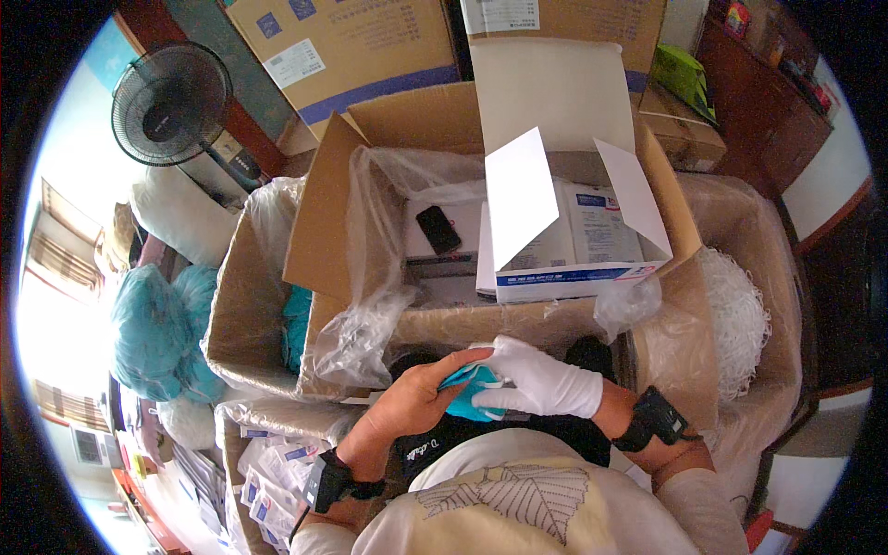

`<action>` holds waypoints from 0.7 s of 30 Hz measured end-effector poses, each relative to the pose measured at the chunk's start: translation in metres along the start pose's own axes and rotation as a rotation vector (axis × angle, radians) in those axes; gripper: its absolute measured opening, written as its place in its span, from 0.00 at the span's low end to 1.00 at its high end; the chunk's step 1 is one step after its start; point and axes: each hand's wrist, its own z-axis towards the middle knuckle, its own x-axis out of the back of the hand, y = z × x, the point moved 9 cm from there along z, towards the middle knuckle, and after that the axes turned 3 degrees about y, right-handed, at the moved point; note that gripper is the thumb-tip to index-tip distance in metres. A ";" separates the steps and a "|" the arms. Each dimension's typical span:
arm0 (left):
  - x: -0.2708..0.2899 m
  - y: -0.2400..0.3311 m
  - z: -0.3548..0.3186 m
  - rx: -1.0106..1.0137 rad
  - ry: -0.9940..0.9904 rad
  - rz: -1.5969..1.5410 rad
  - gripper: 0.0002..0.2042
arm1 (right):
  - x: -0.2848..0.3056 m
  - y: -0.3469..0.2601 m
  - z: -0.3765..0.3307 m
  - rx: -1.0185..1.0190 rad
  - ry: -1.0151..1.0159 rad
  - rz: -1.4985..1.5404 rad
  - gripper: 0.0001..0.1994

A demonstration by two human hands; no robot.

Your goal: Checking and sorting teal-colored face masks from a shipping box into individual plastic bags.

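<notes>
In front of my body I hold a teal face mask [479, 404] with white ear loops, its body bent between my hands. My bare left hand [413, 393] is closed on the mask's left edge, thumb and fingers pinching it. My right hand [544, 377], in a white glove, grips it from the other side, and its fingers partly cover the mask. Just beyond my hands, an open white box [564, 287] with raised flaps holds flat printed packets [603, 227]. It stands in a large plastic-lined cardboard carton [416, 326].
A black phone [437, 229] lies on white boxes inside the carton. Teal bundles [148, 324] are at the left, beside a black fan [171, 104]. Sealed packets [270, 499] fill a lined carton at lower left. White loops [735, 319] are heaped in one at right.
</notes>
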 end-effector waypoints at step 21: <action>0.008 -0.059 -0.033 0.318 -0.116 0.202 0.19 | -0.028 0.030 -0.033 -0.326 -0.406 0.269 0.11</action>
